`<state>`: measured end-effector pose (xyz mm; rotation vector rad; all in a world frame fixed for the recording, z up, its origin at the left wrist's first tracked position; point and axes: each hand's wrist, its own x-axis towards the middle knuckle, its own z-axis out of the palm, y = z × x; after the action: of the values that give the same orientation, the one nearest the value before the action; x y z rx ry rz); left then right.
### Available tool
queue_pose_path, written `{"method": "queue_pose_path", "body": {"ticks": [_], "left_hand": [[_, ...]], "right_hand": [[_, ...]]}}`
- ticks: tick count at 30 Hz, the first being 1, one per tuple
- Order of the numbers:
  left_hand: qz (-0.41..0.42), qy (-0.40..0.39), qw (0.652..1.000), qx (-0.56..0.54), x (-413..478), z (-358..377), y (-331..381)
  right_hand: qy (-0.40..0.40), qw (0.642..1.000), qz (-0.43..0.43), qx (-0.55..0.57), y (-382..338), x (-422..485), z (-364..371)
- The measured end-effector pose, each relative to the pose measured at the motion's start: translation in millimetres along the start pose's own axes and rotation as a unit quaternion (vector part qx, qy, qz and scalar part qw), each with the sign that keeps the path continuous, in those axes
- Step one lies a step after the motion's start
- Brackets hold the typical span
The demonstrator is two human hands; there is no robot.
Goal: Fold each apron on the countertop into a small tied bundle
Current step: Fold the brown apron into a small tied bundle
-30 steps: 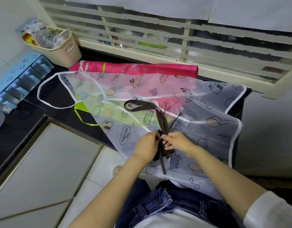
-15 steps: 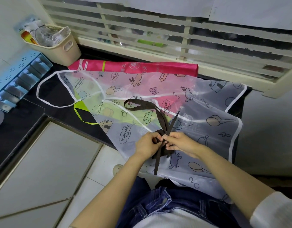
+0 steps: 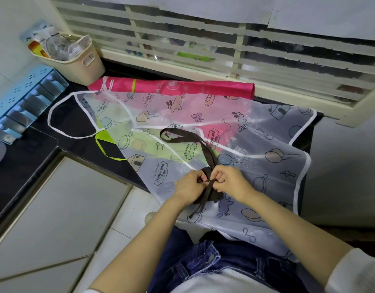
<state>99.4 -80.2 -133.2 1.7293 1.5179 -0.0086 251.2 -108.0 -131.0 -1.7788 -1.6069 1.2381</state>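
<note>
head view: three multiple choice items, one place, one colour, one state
1. The pink apron lies: A along the window frame, B on the floor, C in a basket.
2. The strap being tied is: A white, B dark brown, C lime green.
3. The left hand and right hand: A lie flat, B both pinch the strap, C hang idle.
1 A, it stretches right under that frame; 2 B, its dark brown loop lies on the translucent apron; 3 B, fingers curl onto it from both sides.
</note>
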Motion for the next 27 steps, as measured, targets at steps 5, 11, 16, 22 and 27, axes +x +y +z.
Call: {"method": "queue_pose_path", "body": {"ticks": [5, 11, 16, 22, 27], "left_hand": [[0.008, 0.005, 1.0, -0.011, -1, 1, -2], [-0.011, 0.002, 0.982, -0.191, -4, 3, -7], [0.005, -0.046, 0.962, -0.269, -4, -1, -7], [0.022, -0.058, 0.959, -0.275, -4, -7, -8], [0.031, -0.055, 0.98, -0.186, -2, -13, -5]], "right_hand": [[0.05, 0.997, -0.037, -0.043, 0, 0, 13], [0.071, 0.996, -0.052, -0.023, 4, -2, 10], [0.064, 0.996, -0.061, -0.019, 7, -2, 8], [0.004, 0.998, -0.024, 0.061, 7, 3, 6], [-0.005, 0.998, -0.038, 0.058, 7, -3, -2]]}}
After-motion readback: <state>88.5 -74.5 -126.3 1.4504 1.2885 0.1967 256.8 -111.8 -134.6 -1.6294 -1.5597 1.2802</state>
